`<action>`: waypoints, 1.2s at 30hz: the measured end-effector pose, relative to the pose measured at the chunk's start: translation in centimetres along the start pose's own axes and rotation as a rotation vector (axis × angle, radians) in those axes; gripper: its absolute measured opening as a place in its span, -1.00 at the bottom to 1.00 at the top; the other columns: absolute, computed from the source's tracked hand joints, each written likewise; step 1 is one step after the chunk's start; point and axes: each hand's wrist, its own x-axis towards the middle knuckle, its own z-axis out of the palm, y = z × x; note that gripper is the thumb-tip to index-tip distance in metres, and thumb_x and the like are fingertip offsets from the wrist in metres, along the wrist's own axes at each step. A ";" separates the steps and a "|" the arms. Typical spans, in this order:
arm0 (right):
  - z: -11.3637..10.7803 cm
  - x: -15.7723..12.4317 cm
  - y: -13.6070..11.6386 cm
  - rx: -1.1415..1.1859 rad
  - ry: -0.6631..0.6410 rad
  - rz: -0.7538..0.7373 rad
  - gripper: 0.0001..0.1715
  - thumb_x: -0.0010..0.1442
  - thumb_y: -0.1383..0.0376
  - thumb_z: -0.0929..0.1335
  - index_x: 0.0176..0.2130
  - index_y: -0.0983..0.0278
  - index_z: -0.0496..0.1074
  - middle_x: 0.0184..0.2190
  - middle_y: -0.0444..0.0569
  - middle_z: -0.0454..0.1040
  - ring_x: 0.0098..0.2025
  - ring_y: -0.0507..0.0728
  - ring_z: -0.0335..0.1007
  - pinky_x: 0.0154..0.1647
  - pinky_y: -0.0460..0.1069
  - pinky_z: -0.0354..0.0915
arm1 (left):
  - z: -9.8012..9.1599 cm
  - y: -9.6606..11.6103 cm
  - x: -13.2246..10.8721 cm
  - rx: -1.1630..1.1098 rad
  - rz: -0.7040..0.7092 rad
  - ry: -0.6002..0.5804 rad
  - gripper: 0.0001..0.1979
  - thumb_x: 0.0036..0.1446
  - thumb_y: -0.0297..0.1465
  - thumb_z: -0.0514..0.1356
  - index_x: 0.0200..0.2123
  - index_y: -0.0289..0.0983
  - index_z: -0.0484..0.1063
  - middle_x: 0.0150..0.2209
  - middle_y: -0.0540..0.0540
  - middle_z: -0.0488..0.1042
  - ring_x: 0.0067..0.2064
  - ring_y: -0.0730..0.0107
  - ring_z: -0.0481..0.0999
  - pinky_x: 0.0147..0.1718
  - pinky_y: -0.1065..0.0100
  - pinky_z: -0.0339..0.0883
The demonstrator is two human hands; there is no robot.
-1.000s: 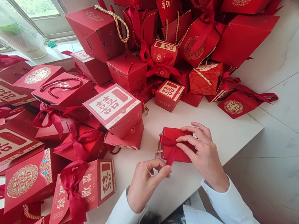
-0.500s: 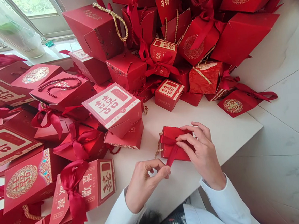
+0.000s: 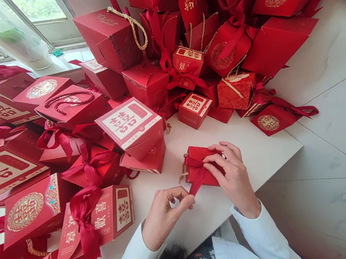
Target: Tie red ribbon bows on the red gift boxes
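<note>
A small red gift box lies on the white table, with a dark red ribbon across its top. My left hand pinches the ribbon's loose tail between thumb and forefinger, just off the box's near edge. Over the box's right half, my right hand has its thumb and fingertips closed on the ribbon near the middle of the lid. Its fingers hide part of the box. A twisted gold cord hangs out at the box's left side.
Red gift boxes crowd the table's left and back, including a stacked box left of my work and a small box behind it. A bow-tied box stands near my left arm. The white table's edge slants at right.
My left hand has drawn the ribbon tail slightly to the left and down. My right hand and the box have hardly moved.
</note>
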 end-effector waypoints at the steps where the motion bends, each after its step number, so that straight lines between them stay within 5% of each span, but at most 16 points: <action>1: -0.2 0.1 -0.1 0.015 -0.011 0.005 -0.87 0.25 0.33 0.29 -0.20 0.17 0.43 -0.08 0.02 0.40 0.11 0.27 0.16 0.08 0.22 0.26 | -0.2 0.1 0.0 0.012 0.003 -0.010 -0.62 0.19 -0.17 0.08 -0.54 -0.27 0.46 -0.51 0.01 0.49 -0.42 0.43 0.37 -0.38 0.43 0.16; 7: -2.5 -0.3 1.1 0.162 0.068 0.184 -0.74 0.30 0.24 0.25 -0.02 0.17 0.37 -0.02 0.02 0.40 0.06 0.20 0.29 0.08 0.16 0.27 | -1.7 0.9 -0.2 0.145 0.011 0.078 -0.63 0.21 -0.11 0.05 -0.44 -0.24 0.43 -0.44 0.03 0.47 -0.46 0.46 0.31 -0.46 0.44 0.13; 11: -3.3 -0.9 2.9 0.324 0.007 0.367 -0.73 0.28 0.19 0.28 -0.03 0.16 0.37 -0.14 -0.03 0.46 -0.06 0.14 0.38 -0.01 0.07 0.34 | -1.8 0.9 0.5 0.247 0.086 0.327 -0.70 0.21 -0.12 0.08 -0.33 -0.24 0.37 -0.37 0.00 0.48 -0.42 0.43 0.36 -0.42 0.42 0.21; 15: -3.4 -0.8 3.4 0.423 -0.026 0.327 -0.72 0.27 0.22 0.30 -0.01 0.14 0.35 -0.17 -0.06 0.43 -0.09 0.11 0.38 -0.02 0.05 0.33 | -1.1 1.4 1.7 0.345 0.344 0.546 -0.77 0.18 -0.30 0.18 -0.11 -0.23 0.33 -0.26 -0.05 0.42 -0.33 0.42 0.40 -0.33 0.40 0.30; 20: -3.5 -0.2 2.9 0.174 -0.061 0.085 -0.81 0.27 0.33 0.30 -0.11 0.15 0.42 -0.11 -0.02 0.35 -0.03 0.15 0.28 -0.02 0.07 0.28 | 0.2 3.3 3.4 0.431 0.617 0.489 -0.87 0.20 -0.45 0.15 -0.19 -0.20 0.46 -0.18 -0.09 0.39 -0.17 0.34 0.37 -0.17 0.33 0.33; 25: -3.3 0.4 2.9 -0.005 -0.073 -0.047 -0.89 0.25 0.37 0.31 -0.20 0.21 0.43 -0.12 0.01 0.35 -0.02 0.19 0.21 -0.02 0.08 0.26 | 1.0 3.7 5.4 0.419 0.633 0.433 -0.94 0.13 -0.49 0.21 -0.31 -0.26 0.49 -0.33 -0.08 0.46 -0.18 0.27 0.31 -0.21 0.32 0.33; 36: -3.3 0.2 2.7 0.036 -0.074 0.028 -0.88 0.26 0.41 0.28 -0.31 0.23 0.38 -0.17 -0.01 0.37 -0.04 0.18 0.22 -0.07 0.07 0.24 | 1.2 2.9 6.7 0.318 0.603 0.386 -0.89 0.09 -0.55 0.24 -0.41 -0.24 0.52 -0.45 -0.03 0.49 -0.27 0.30 0.30 -0.29 0.34 0.32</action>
